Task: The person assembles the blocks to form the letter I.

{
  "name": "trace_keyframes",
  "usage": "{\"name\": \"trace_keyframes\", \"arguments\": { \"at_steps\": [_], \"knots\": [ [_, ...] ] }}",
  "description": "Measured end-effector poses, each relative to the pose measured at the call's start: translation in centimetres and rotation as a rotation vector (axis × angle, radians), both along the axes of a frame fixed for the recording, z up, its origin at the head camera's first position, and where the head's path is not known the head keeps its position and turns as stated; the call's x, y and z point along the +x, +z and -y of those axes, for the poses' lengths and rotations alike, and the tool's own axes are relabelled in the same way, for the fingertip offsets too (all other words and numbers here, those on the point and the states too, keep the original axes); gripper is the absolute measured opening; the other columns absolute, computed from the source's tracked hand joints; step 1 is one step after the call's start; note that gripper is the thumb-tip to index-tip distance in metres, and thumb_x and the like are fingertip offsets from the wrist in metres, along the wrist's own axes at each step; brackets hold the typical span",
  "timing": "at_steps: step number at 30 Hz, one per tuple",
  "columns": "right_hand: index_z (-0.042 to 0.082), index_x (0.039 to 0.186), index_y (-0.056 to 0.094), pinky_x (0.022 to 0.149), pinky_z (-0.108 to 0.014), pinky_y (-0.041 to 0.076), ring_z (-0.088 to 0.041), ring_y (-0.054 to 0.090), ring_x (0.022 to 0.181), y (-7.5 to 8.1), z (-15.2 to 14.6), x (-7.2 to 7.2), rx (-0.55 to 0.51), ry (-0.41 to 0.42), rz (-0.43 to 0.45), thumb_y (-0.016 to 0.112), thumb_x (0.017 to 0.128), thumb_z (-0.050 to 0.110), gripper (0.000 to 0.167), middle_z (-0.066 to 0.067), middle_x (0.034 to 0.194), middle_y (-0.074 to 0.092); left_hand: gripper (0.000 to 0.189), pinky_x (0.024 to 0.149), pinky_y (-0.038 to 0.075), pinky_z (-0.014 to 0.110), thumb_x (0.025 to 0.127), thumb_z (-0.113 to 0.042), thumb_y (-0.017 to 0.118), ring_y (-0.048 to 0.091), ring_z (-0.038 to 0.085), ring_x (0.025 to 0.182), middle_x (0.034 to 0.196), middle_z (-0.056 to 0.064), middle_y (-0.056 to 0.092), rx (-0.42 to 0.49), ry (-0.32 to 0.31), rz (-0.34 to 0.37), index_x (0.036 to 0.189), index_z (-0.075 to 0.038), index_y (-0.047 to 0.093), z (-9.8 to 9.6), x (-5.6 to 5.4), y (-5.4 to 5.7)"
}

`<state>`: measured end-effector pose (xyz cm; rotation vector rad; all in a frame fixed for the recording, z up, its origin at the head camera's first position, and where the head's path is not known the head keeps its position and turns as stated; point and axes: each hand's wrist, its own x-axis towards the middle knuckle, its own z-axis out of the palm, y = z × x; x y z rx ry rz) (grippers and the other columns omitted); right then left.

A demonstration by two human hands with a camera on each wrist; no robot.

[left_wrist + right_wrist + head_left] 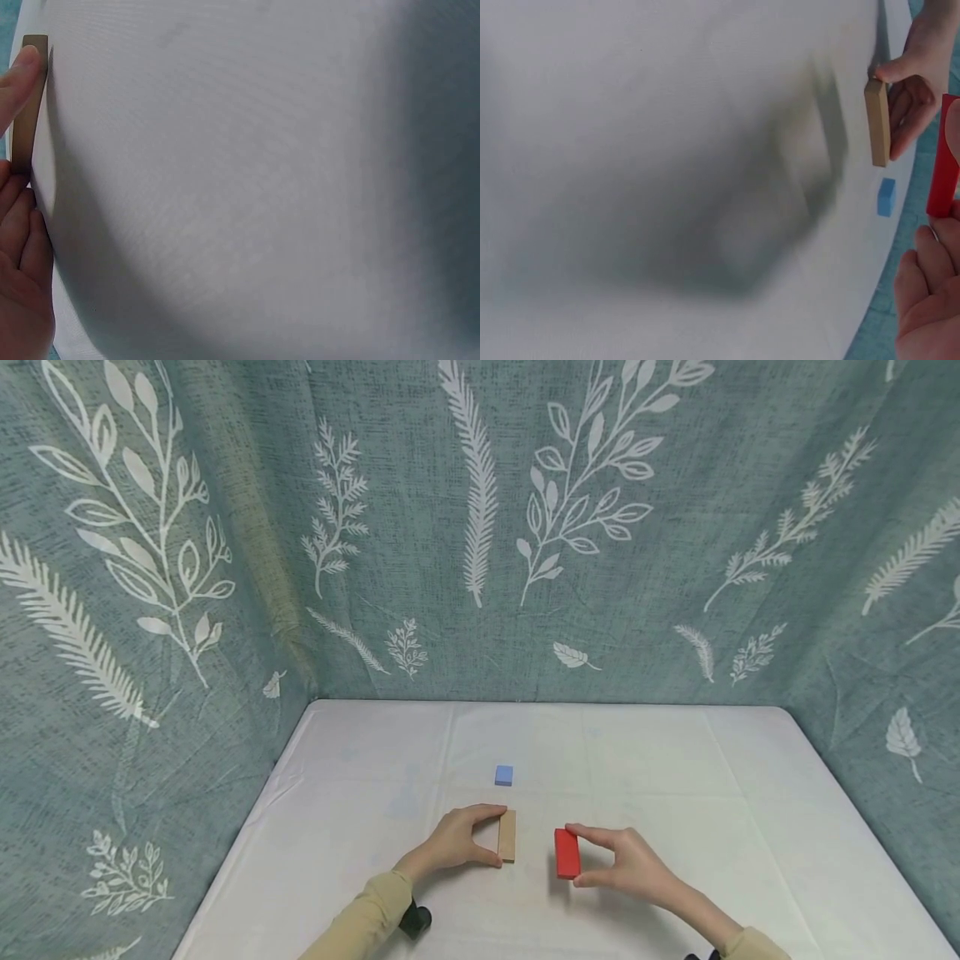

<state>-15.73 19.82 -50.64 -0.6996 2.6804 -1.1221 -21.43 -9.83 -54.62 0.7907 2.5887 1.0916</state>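
Note:
A plain wooden block (507, 837), long and flat-sided, lies on the white table, its long side running away from me. My left hand (455, 839) pinches it by its two ends between thumb and fingers. To its right, my right hand (626, 864) holds a red block (567, 854) of similar shape by its ends; a shadow falls below it, so it appears raised off the cloth. Beyond the wooden block sits a small blue block (504, 776), touched by neither hand. The right wrist view also shows the red block (943, 161) between thumb and fingers.
A white cloth (645, 752) covers the table. Green-blue curtains (420, 527) with white leaf prints hang behind and at both sides. A black wrist device (415, 919) sits under the left sleeve.

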Motion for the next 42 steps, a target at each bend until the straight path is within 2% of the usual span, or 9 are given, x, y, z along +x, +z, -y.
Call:
{"name": "trace_keyframes", "arguments": {
  "at_steps": [7, 17, 27, 31, 42],
  "knots": [
    [0.006, 0.129, 0.059, 0.09, -0.048, 0.055, -0.032, 0.059, 0.116, -0.6, 0.4, 0.2, 0.012, 0.03, -0.011, 0.081, 0.071, 0.036, 0.069, -0.008, 0.127, 0.063, 0.076, 0.109, 0.041, 0.044, 0.066, -0.029, 0.086, 0.05, 0.028, 0.128, 0.136, 0.009, 0.057, 0.003, -0.006, 0.002, 0.132, -0.008, 0.055, 0.0, 0.1, 0.2],
    [0.006, 0.128, 0.06, 0.092, -0.048, 0.054, -0.032, 0.059, 0.117, -2.1, 0.6, 0.5, 0.03, 0.034, 0.029, 0.082, 0.07, 0.038, 0.07, -0.008, 0.125, 0.064, 0.076, 0.109, 0.041, 0.044, 0.067, -0.028, 0.085, 0.05, 0.029, 0.129, 0.136, 0.009, 0.056, 0.0, -0.005, 0.01, 0.133, -0.007, 0.055, 0.0, 0.2, 0.2],
    [0.008, 0.127, 0.061, 0.094, -0.043, 0.054, -0.028, 0.059, 0.118, -3.4, 0.9, 1.0, 0.067, 0.02, 0.033, 0.082, 0.069, 0.038, 0.069, -0.005, 0.125, 0.065, 0.075, 0.109, 0.042, 0.043, 0.067, -0.028, 0.085, 0.05, 0.029, 0.129, 0.136, 0.009, 0.056, 0.016, -0.007, 0.005, 0.133, -0.007, 0.055, 0.0, 0.1, -0.1],
    [0.009, 0.127, 0.061, 0.095, -0.045, 0.053, -0.028, 0.059, 0.119, -3.7, 1.0, 1.1, 0.076, 0.017, 0.048, 0.082, 0.068, 0.04, 0.07, -0.005, 0.126, 0.064, 0.075, 0.109, 0.041, 0.042, 0.067, -0.029, 0.085, 0.049, 0.028, 0.129, 0.137, 0.009, 0.056, 0.012, -0.004, 0.013, 0.133, -0.007, 0.054, 0.0, 0.2, -0.2],
    [0.009, 0.127, 0.061, 0.096, -0.04, 0.053, -0.026, 0.059, 0.119, -4.3, 1.0, 1.4, 0.068, 0.017, 0.039, 0.081, 0.067, 0.046, 0.073, -0.004, 0.125, 0.065, 0.075, 0.109, 0.041, 0.042, 0.067, -0.027, 0.085, 0.049, 0.028, 0.13, 0.138, 0.009, 0.055, 0.013, -0.001, 0.039, 0.133, -0.008, 0.054, 0.0, 0.2, 0.0]
  ]
}}
